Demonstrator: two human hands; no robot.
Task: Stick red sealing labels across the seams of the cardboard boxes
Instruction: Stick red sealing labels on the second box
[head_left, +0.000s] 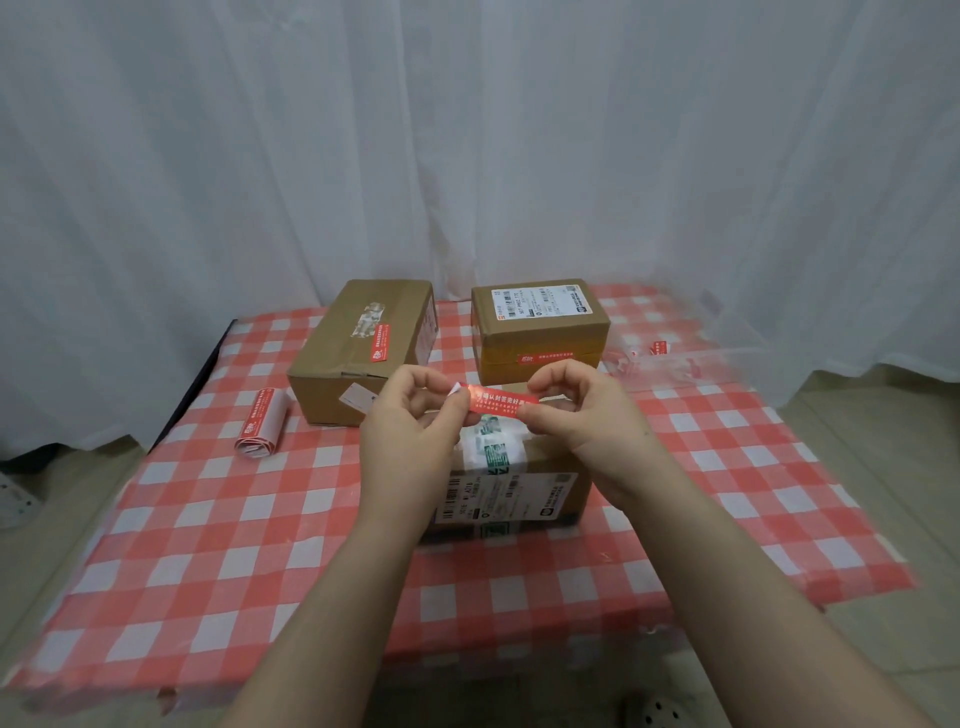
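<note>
A red sealing label (496, 401) is stretched between my hands above the near cardboard box (511, 483). My left hand (410, 421) pinches its left end, where a white backing corner shows. My right hand (582, 410) pinches its right end. The near box carries green-printed tape and a white shipping label on its front. Two more boxes stand behind: the left box (358, 348) has a red label on its top, and the right box (540, 327) has a red label across its front seam.
A roll of red labels (262, 423) lies on the red-and-white checked cloth (234, 545) to the left. A clear plastic bag with red scraps (675, 353) sits at the right rear. White curtain hangs behind. A shoe (657, 712) shows on the floor below.
</note>
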